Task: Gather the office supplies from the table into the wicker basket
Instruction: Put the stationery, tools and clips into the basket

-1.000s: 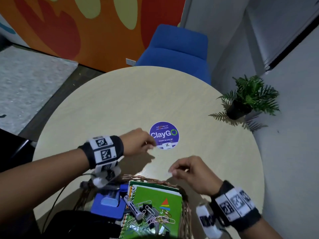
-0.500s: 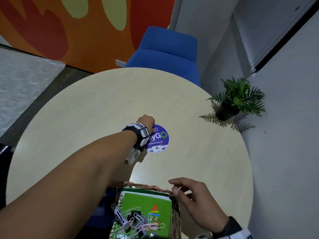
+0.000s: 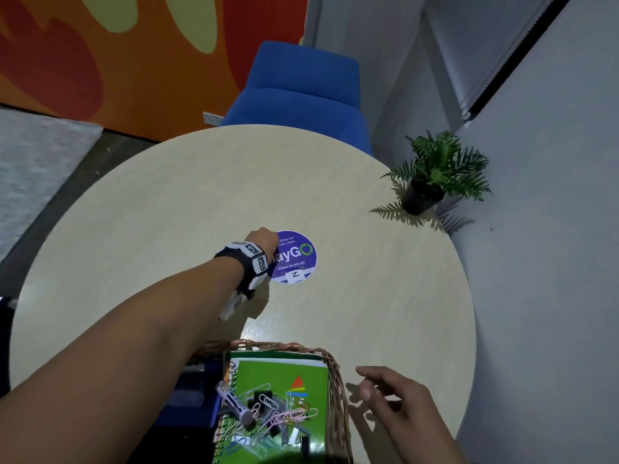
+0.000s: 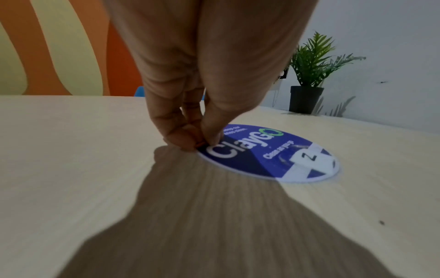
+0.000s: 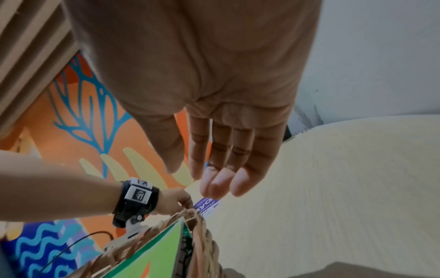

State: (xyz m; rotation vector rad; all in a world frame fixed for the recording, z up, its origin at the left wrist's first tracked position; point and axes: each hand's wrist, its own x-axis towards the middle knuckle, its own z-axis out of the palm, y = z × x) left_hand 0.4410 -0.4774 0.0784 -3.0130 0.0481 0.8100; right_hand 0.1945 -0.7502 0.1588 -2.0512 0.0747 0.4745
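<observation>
At the edge of the round purple sticker on the pale round wooden counter, the left hand pinches something small and orange between thumb and fingertips; it is mostly hidden, so I cannot tell what it is. The brown wicker basket stands at the near counter edge, cut off by the frame, with the green spiral notebook and loose paper clips inside. The right hand hovers just beside it, its grip loose and empty.

Black wristband (white coded tags)
</observation>
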